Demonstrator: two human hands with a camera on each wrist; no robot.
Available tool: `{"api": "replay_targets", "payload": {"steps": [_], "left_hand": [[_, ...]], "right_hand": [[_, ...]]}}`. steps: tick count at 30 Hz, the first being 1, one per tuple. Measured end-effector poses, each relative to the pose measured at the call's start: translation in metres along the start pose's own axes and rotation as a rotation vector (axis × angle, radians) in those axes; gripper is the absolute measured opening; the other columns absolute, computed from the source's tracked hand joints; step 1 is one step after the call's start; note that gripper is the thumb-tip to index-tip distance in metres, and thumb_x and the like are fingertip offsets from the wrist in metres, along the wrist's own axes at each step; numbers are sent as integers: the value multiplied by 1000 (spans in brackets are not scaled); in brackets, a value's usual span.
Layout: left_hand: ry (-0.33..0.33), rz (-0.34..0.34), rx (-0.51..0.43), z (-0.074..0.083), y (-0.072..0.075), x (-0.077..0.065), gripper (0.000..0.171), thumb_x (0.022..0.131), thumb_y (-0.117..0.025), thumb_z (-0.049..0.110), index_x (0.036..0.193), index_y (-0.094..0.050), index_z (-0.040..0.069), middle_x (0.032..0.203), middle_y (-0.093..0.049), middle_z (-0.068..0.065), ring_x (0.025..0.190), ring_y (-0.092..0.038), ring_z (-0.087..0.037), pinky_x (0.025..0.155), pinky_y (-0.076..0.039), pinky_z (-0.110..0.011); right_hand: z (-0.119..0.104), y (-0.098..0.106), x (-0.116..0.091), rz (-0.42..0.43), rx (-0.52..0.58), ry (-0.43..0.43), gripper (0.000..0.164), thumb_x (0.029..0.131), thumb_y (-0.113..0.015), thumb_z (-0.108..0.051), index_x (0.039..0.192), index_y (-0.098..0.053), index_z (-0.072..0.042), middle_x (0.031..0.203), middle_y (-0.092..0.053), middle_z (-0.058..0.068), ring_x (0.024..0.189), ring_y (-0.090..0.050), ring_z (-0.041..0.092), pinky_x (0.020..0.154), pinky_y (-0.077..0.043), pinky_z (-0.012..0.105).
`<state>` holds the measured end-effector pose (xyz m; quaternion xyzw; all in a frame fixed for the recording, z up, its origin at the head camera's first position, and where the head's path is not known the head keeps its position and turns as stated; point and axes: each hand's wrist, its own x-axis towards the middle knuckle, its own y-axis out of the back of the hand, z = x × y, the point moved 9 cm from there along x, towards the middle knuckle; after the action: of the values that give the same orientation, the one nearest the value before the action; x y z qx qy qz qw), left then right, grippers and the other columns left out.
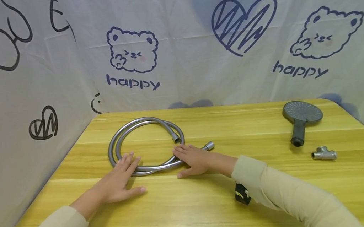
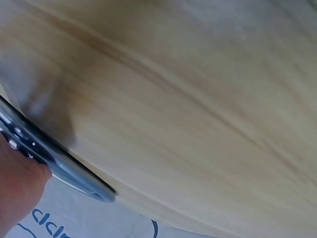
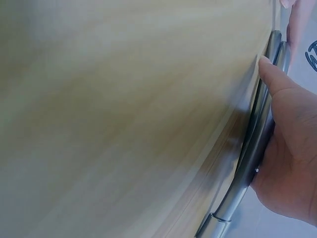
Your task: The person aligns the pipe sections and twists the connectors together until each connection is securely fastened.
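Note:
A coiled silver shower hose lies flat on the wooden table, with one metal end inside the coil and the other pointing right. My left hand has its fingers spread over the coil's near left side, thumb out on the wood. Over the near right side rests my right hand, its fingers extended across the hose and covering part of it. The right wrist view shows the right palm and thumb against two strands of hose. In the left wrist view, part of the left hand overlaps the hose.
At the table's right stands apart a dark grey shower head, face up with its handle toward me. Just in front of it lies a small metal T-shaped fitting. White cloth with drawings hangs behind the table and along both sides.

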<state>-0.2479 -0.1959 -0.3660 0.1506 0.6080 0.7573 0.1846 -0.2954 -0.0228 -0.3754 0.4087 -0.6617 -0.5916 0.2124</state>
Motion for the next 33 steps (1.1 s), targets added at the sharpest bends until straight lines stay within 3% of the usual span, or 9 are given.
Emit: {"api": "replay_targets", "payload": {"steps": [33], "left_hand": [[-43,-37,-7,24,-9,9,93,83,-53,61,148,-16,5,153,-4,-25,140,-7,-45,113,-15,-54]], "right_hand": [[9,-1,-33,50,-4,27,77,92,-51,-46,147,-20,-1,154,-16,17,143,-12,33,116,-15,46]]}}
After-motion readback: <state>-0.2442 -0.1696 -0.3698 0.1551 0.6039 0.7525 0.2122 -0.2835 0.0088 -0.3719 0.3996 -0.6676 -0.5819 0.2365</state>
